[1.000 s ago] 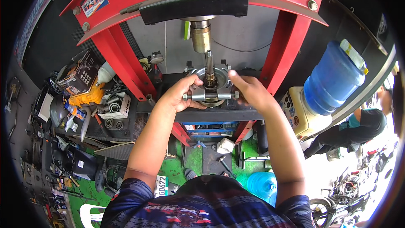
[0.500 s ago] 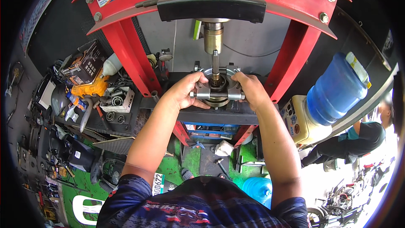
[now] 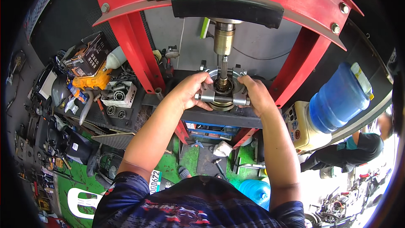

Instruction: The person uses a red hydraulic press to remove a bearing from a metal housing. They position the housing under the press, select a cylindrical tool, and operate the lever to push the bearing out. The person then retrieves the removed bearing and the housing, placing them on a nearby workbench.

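Quantities: one red steel press frame (image 3: 135, 55), one round grey metal hub assembly (image 3: 222, 90), two blue plastic water bottles (image 3: 337, 99).

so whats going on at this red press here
A person stands at a red press frame with both hands on a round metal assembly sitting on the press bed. The left hand grips its left side, the right hand its right. A shaft rises from the assembly's centre toward the brass-coloured ram above. A blue water jug sits to the right.
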Available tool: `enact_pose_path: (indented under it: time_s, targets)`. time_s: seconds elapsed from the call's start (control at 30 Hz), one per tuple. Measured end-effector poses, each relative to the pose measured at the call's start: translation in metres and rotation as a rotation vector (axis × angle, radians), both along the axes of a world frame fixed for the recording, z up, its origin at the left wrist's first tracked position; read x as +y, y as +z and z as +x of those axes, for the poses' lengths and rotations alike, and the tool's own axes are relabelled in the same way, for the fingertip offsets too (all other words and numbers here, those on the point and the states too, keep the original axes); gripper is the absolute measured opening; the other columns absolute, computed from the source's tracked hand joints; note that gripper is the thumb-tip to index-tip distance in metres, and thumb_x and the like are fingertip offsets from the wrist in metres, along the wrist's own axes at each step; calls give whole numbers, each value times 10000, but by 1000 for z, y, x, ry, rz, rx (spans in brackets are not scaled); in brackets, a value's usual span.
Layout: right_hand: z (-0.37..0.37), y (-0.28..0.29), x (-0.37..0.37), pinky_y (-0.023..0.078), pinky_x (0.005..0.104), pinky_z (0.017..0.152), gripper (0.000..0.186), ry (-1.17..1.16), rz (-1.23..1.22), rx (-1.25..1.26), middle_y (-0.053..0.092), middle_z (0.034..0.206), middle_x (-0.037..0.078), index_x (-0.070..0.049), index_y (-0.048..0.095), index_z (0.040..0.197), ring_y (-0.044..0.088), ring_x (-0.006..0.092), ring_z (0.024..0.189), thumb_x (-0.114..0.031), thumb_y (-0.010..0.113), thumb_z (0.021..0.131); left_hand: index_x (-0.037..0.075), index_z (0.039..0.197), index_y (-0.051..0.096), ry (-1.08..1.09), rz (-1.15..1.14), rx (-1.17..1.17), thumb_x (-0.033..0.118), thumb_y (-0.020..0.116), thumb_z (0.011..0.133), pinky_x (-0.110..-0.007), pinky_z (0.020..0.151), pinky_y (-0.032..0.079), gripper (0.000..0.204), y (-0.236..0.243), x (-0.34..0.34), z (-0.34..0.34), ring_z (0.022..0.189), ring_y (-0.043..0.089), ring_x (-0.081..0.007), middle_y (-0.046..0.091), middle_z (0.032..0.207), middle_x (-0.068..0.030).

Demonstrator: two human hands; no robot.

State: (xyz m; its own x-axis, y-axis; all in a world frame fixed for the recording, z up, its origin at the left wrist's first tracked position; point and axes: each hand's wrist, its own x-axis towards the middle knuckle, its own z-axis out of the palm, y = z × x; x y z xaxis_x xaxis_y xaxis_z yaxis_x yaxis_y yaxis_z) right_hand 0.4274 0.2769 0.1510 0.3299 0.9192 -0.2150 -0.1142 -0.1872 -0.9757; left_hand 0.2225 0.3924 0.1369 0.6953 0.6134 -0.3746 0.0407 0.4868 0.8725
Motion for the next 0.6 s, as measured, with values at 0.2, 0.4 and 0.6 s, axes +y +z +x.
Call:
enact_pose_path:
  time_s: [0.2, 0.4, 0.6]
  targets:
    - [-3, 8, -4, 478, 322, 471, 364, 61, 20, -10, 674, 758, 117, 52, 648, 1024, 631, 205, 544, -296, 548, 999, 22, 1146, 619, 62, -39, -46, 345, 572, 919, -588, 753, 626, 398, -9, 5, 2, 880, 742, -360, 710, 1045, -179]
    - [1, -14, -5, 523, 321, 509, 378, -3, 72, 33, 682, 852, 101, 50, 639, 1105, 662, 195, 612, -301, 567, 982, 45, 1171, 638, 10, -5, 4, 363, 571, 940, -542, 774, 637, 398, -9, 8, 1, 875, 750, -309, 720, 1037, -147]
    - [-5, -14, -6, 539, 304, 522, 345, -49, 41, 240, 678, 857, 65, 15, 645, 1095, 669, 171, 625, -307, 585, 983, 81, 1246, 606, 90, 55, -5, 269, 570, 967, -558, 758, 636, 339, -8, 0, 5, 878, 744, -286, 712, 1061, -113]
